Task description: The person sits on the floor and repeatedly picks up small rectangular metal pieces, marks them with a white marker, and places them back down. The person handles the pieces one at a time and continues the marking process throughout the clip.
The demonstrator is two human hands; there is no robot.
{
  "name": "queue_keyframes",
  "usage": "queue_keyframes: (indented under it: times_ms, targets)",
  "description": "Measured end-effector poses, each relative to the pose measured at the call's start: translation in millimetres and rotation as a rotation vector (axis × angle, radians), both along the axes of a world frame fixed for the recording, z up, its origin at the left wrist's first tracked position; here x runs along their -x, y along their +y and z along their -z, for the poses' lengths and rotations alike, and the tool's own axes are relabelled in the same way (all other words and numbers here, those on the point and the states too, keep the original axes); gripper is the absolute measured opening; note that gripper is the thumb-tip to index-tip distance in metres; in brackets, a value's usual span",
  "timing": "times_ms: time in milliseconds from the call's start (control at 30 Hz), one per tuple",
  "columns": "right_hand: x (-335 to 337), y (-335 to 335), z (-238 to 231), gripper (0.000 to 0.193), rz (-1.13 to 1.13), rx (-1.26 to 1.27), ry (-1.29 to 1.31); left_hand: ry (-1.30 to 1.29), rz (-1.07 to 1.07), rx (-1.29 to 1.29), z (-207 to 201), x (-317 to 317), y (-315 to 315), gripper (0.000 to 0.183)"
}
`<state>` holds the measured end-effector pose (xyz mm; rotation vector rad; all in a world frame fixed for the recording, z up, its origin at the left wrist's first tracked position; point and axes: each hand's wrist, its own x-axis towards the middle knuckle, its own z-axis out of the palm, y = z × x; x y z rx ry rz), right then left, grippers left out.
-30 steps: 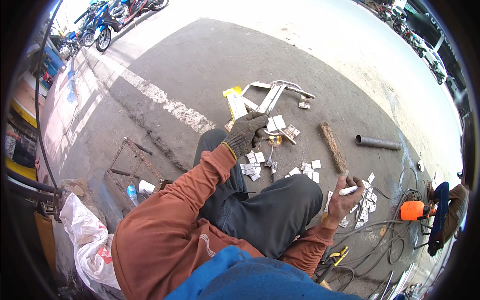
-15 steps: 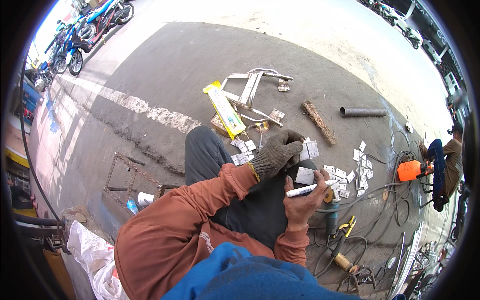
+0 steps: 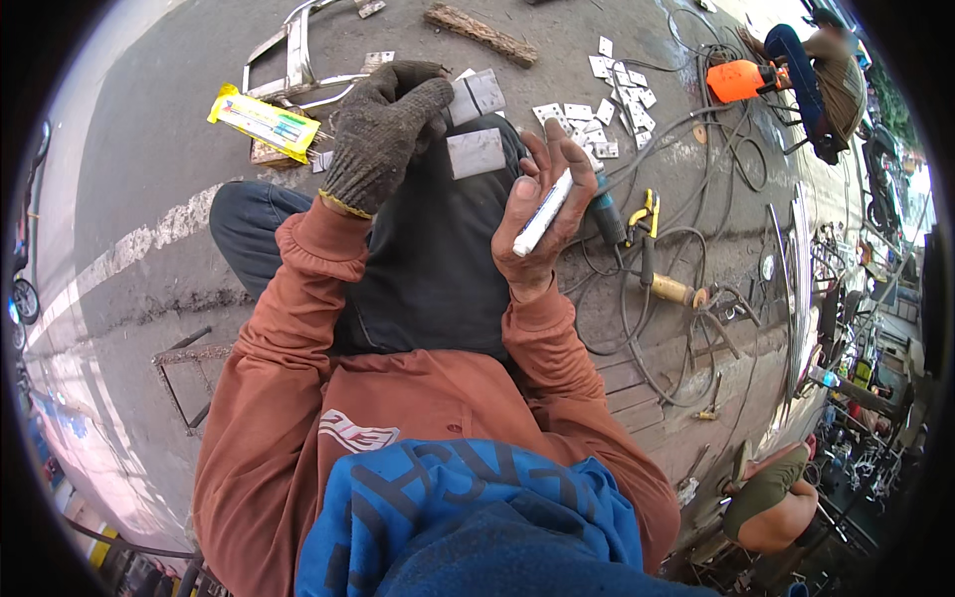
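My left hand point(image 3: 386, 139), in a dark knitted glove with a yellow cuff edge, is closed on a small flat metal plate point(image 3: 483, 92) that bears a dark line. Just below that plate, a second bare metal plate point(image 3: 476, 153) lies against my dark trousers at the knee; whether the glove touches it I cannot tell. A white marker pen point(image 3: 543, 215) is held along the palm of my right hand point(image 3: 569, 204). The bare fingers of that hand are partly stretched and point up, apart from both plates.
Drilled metal plates point(image 3: 629, 95) lie scattered beyond my right hand. An angle grinder point(image 3: 605, 214), a yellow-jawed clamp point(image 3: 647, 214) and cables lie to the right. At left are a yellow packet point(image 3: 264, 122) and a metal frame point(image 3: 295, 50). Two people crouch at right, one near an orange object point(image 3: 734, 82).
The view has swung right and down. My right hand has drawn away from the lower plate, its fingers straightening and the marker tilting steeper. My left hand still grips the lined plate.
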<state>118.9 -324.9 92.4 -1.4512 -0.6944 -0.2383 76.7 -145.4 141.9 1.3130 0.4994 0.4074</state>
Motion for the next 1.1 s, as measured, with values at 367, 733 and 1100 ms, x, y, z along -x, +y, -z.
queue_keyframes:
  times_ms: [367, 733, 1100]
  targets:
    - [-1, -23, 9, 0.064, 0.036, -0.107, 0.157, 0.130, -0.067, -0.046, -19, 3, -11, 0.018]
    - [-9, -15, 0, 0.038, -0.108, -0.021, -0.070, 0.204, -0.071, -0.062, -26, 0, -10, 0.022]
    - [-20, -11, 6, 0.029, -0.061, 0.020, -0.215, 0.150, -0.031, -0.045, 21, 3, 20, 0.032]
